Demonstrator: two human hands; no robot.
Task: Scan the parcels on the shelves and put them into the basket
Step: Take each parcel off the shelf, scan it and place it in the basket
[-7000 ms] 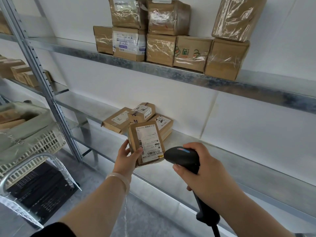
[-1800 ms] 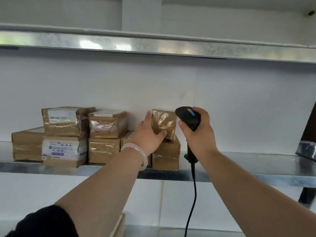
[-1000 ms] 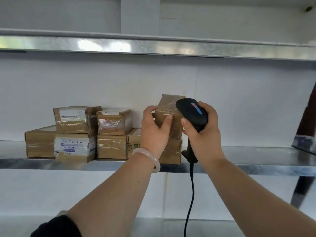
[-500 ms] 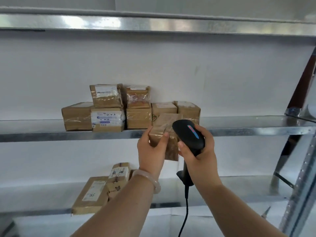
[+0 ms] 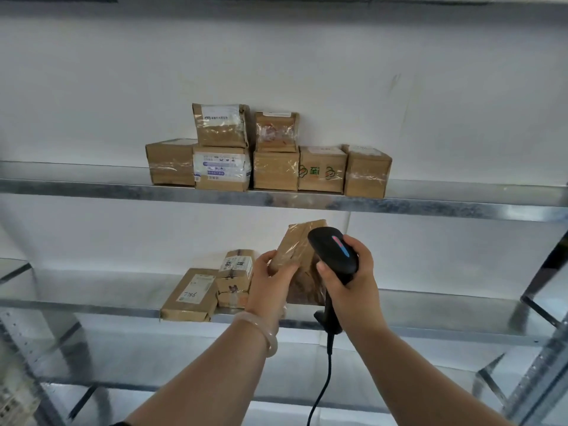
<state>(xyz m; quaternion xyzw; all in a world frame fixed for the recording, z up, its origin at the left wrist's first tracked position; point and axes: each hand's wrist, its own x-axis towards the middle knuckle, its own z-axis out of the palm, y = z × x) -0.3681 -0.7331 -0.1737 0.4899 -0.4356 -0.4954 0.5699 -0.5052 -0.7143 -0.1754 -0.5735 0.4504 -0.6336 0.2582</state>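
Steel shelves [image 5: 92, 187] carry seven parcels [image 5: 276, 170] at 12 o'clock and more at 9; the left hand [image 5: 267, 284] grips one parcel [image 5: 295, 250] at centre, the right hand [image 5: 350, 287] grips the scanner [image 5: 333, 253] just before it, so most scanning looks undone, basket unseen.

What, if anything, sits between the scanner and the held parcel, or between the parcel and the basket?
Nothing visible between the scanner in the right hand and the parcel the left hand grips. The basket is out of view, so that path cannot be judged.

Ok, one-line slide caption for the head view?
Parcel scan: left hand holds a taped brown cardboard parcel beside the black corded scanner gripped by the right hand.
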